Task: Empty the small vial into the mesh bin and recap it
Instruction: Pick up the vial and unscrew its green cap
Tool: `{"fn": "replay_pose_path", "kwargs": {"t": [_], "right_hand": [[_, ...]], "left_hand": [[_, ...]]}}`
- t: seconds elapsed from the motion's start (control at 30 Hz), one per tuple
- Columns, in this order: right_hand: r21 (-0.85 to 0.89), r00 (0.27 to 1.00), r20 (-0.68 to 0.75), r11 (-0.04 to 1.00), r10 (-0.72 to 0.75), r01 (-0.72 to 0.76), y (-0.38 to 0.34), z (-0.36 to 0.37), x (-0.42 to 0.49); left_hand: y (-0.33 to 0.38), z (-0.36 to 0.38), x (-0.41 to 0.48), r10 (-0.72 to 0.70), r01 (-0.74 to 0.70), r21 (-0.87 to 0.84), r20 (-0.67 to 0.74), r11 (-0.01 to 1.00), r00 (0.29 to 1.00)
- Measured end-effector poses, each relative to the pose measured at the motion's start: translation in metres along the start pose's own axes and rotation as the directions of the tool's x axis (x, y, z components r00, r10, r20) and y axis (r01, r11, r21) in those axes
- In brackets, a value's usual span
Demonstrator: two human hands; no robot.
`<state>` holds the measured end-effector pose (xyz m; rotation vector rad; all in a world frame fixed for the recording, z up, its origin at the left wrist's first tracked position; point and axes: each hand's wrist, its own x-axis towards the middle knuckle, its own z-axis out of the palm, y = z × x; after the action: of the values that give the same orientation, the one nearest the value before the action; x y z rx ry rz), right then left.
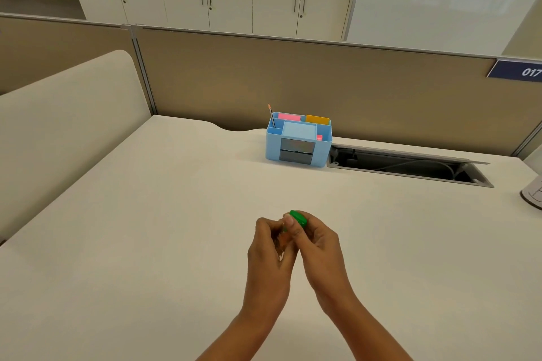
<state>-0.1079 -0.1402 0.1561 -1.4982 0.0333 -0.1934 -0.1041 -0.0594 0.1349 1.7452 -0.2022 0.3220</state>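
Note:
Both my hands meet above the middle of the white desk. My left hand (271, 246) is wrapped around a small clear vial (282, 239), which is mostly hidden by the fingers. My right hand (315, 239) pinches the vial's green cap (299, 218) at the top of the vial. Whether the cap is seated on the vial or lifted off, I cannot tell. No mesh bin shows in this view.
A light blue desk organiser (298, 142) with a pencil, pink and orange notes stands at the back of the desk. An open cable tray (410, 168) is set into the desk right of it. Tan partition panels close the back and left sides.

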Motion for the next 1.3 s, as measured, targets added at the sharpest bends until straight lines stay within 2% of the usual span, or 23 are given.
{"fn": "replay_pose_path", "kwargs": {"t": [0.43,0.6,0.7,0.77,0.83,0.97,1.3], "right_hand": [[0.037,0.990,0.131,0.998,0.054,-0.060,-0.002,-0.004,0.002],[-0.077,0.980,0.180,0.994,0.090,-0.077,-0.002,-0.012,0.009],[-0.325,0.991,0.133,0.945,0.025,0.020,-0.004,-0.017,0.015],[-0.502,0.991,0.111,0.856,-0.077,0.123,-0.004,-0.018,0.017],[-0.579,0.977,0.129,0.787,-0.168,0.212,-0.004,-0.019,0.018],[-0.555,0.953,0.167,0.775,-0.252,0.302,-0.006,-0.022,0.022],[-0.527,0.904,0.374,0.755,-0.205,0.389,-0.007,-0.036,0.034]], "left_hand": [[-0.007,-0.006,0.004,0.058,-0.059,0.027,0.065,0.998,0.996],[-0.008,-0.007,0.003,0.041,-0.044,0.030,0.074,0.999,0.996],[-0.008,-0.008,0.000,0.066,-0.069,0.036,0.087,0.997,0.994],[-0.007,-0.008,0.000,0.105,-0.110,0.049,0.102,0.993,0.989],[-0.004,-0.008,0.001,0.141,-0.149,0.057,0.127,0.987,0.982],[0.002,-0.010,0.005,0.160,-0.161,-0.005,0.162,0.987,0.974],[0.000,-0.018,0.013,0.243,-0.253,0.016,0.221,0.967,0.944]]}}
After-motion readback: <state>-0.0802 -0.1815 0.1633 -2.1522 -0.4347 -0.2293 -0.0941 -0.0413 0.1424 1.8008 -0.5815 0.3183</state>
